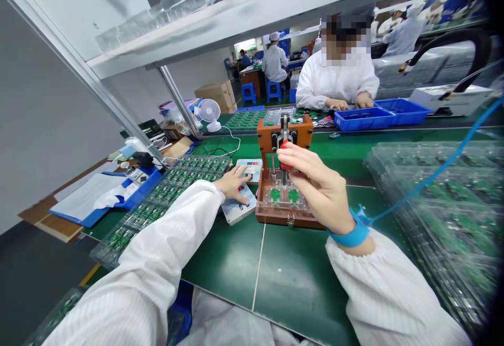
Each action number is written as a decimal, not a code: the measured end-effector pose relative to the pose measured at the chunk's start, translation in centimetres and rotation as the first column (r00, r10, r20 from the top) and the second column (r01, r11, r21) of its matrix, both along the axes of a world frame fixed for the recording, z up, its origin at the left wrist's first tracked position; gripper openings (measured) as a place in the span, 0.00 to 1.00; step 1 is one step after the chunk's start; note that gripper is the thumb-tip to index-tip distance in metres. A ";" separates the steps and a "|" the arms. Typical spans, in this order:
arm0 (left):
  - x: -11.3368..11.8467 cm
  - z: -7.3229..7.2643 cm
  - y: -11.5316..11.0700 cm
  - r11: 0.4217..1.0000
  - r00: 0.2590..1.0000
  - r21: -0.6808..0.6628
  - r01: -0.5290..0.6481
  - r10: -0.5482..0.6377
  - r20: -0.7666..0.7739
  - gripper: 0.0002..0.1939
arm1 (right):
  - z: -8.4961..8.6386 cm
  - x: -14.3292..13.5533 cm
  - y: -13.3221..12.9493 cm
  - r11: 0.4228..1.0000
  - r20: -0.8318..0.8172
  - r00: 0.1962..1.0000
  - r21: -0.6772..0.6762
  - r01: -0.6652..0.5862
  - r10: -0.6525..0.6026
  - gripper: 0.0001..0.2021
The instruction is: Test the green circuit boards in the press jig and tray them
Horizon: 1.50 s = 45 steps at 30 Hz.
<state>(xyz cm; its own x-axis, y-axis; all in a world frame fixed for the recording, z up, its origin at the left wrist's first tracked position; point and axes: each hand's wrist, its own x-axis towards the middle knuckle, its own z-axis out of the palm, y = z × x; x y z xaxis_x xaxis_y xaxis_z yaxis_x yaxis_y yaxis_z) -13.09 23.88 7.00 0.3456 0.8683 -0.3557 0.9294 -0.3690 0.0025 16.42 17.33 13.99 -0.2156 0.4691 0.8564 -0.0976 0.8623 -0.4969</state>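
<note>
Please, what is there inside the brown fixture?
Two green boards show in the brown fixture, at a clear plate. The right hand covers part of the fixture's right side, so what lies behind it cannot be seen.

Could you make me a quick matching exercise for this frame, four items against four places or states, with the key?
Column one
1. Left hand
2. Right hand
3. Small fan
4. Two green boards

Column two
A. White, standing near the metal post
B. In the clear holder of the brown fixture
C. Fingers spread over the white boxes
D. Fingers at the red handle, with a blue band around the wrist

Right pairs: 1-C, 2-D, 3-A, 4-B
</note>
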 end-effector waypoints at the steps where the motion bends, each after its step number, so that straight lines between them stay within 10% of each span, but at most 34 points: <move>1: -0.1 -0.1 0.0 1.000 1.000 -0.001 0.004 -0.004 -0.002 0.61 | 0.0 0.0 0.0 1.000 -0.002 1.000 -0.006 -0.001 0.001 0.25; 45: -1.6 -0.4 0.3 0.988 0.998 -0.143 -0.063 0.059 -0.033 0.68 | -0.2 -0.1 -0.1 1.000 -0.007 1.000 -0.019 0.017 -0.017 0.26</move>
<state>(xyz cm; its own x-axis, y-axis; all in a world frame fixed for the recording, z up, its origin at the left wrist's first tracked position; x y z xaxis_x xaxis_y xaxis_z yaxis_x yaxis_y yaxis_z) -14.68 24.23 6.60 0.2814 0.8265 -0.4876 0.9506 -0.3094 0.0241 16.31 17.26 13.79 -0.2014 0.4886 0.8489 -0.0869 0.8544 -0.5123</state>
